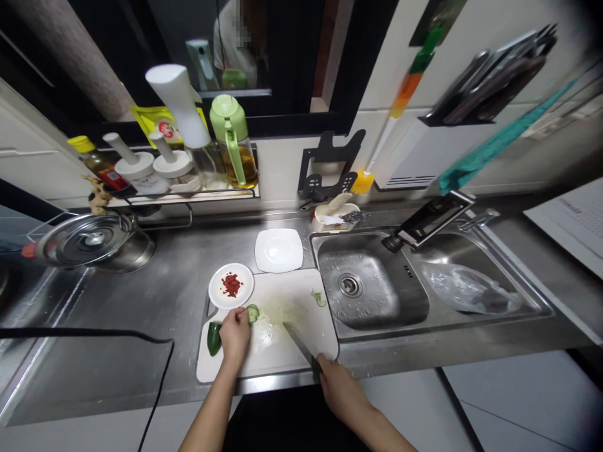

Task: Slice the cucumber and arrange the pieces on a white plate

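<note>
Dark green and glossy, a smooth, tapering vegetable piece (pixel 214 339) lies at the left of the white cutting board (pixel 266 358); next, the left hand (pixel 235 333) has bunched fingers, whether gripping I cannot tell, beside a pale-centred, green-rimmed cut piece (pixel 253 313); rightward, the knife (pixel 300 344), its handle grasped by the right hand (pixel 343 388)

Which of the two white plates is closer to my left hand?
The round plate, with chopped red pieces on it, is closer to your left hand. The squarish plate sits farther off, nearer the sink.
</note>
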Motion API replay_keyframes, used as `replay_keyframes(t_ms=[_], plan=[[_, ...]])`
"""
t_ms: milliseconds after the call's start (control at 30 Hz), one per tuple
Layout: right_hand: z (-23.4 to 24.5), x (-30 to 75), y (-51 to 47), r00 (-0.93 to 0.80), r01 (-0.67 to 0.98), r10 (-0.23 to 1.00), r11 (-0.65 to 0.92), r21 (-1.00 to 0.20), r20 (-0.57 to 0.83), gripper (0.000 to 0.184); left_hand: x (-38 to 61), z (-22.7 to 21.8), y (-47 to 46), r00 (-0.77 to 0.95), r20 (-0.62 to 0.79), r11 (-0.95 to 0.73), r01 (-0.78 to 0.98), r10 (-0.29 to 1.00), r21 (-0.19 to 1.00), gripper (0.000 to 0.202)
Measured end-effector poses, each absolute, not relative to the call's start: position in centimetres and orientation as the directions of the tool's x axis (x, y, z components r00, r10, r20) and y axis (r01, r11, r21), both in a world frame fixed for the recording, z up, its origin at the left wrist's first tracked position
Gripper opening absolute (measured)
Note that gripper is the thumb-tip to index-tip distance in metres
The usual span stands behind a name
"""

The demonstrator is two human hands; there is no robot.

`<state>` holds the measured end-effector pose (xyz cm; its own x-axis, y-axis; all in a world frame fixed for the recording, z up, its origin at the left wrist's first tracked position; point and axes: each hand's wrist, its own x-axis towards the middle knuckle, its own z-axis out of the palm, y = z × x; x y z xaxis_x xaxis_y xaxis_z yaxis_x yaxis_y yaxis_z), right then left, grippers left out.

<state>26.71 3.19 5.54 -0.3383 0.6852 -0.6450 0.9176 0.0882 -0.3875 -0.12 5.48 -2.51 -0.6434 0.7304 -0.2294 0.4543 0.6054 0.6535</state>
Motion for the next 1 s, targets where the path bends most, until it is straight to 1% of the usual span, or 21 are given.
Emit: replay_keyframes(t_ms=[67, 133, 233, 300, 367, 433, 533, 600, 833, 1000], plan=[[5.6, 27.1, 3.1, -0.375, 0.871, 0.734, 0.069, -0.487, -0.567, 0.039, 0.1, -2.6, 5.2, -0.64, -0.17, 0.571, 0.494, 0.749, 0.656, 0.03], [5.3, 27.5, 2.9, -0.382, 0.826, 0.799, 0.07, -0.559, -0.464, 0.042, 0.6, -2.6, 4.6, -0.635, -0.117, 0.537, 0.524, 0.763, 0.662, 0.032], [4.2, 27.9, 2.7, -0.357, 0.778, 0.882, 0.099, -0.621, -0.307, 0.052, 1.4, -2.7, 3.5, -0.615, -0.035, 0.466, 0.558, 0.788, 0.686, 0.036], [3.1, 27.8, 2.8, -0.331, 0.77, 0.917, 0.124, -0.626, -0.225, 0.059, 1.9, -3.0, 2.6, -0.586, 0.022, 0.403, 0.584, 0.81, 0.704, 0.037], [2.0, 27.4, 3.1, -0.285, 0.807, 0.938, 0.125, -0.578, -0.196, 0.063, 2.2, -3.4, 1.8, -0.542, 0.076, 0.331, 0.612, 0.837, 0.718, 0.037], [1.0, 26.6, 3.6, -0.198, 0.875, 0.957, 0.075, -0.477, -0.212, 0.065, 2.3, -3.9, 1.2, -0.498, 0.117, 0.269, 0.635, 0.859, 0.724, 0.035], [0.0, 25.5, 4.3, -0.091, 0.945, 0.966, 0.007, -0.326, -0.242, 0.064, 2.3, -4.7, 0.7, -0.459, 0.144, 0.223, 0.653, 0.877, 0.724, 0.033], [-0.4, 24.9, 4.6, -0.066, 0.965, 0.965, -0.003, -0.261, -0.253, 0.065, 2.2, -5.1, 0.5, -0.445, 0.151, 0.208, 0.659, 0.882, 0.723, 0.032], [-0.6, 24.1, 5.4, -0.028, 0.993, 0.956, -0.007, -0.12, -0.291, 0.063, 2.2, -5.8, 0.3, -0.436, 0.155, 0.2, 0.663, 0.887, 0.721, 0.031], [-0.2, 23.7, 5.7, -0.041, 0.993, 0.942, 0.001, -0.122, -0.332, 0.061, 2.2, -5.6, 0.4, -0.434, 0.155, 0.199, 0.664, 0.887, 0.721, 0.03]])
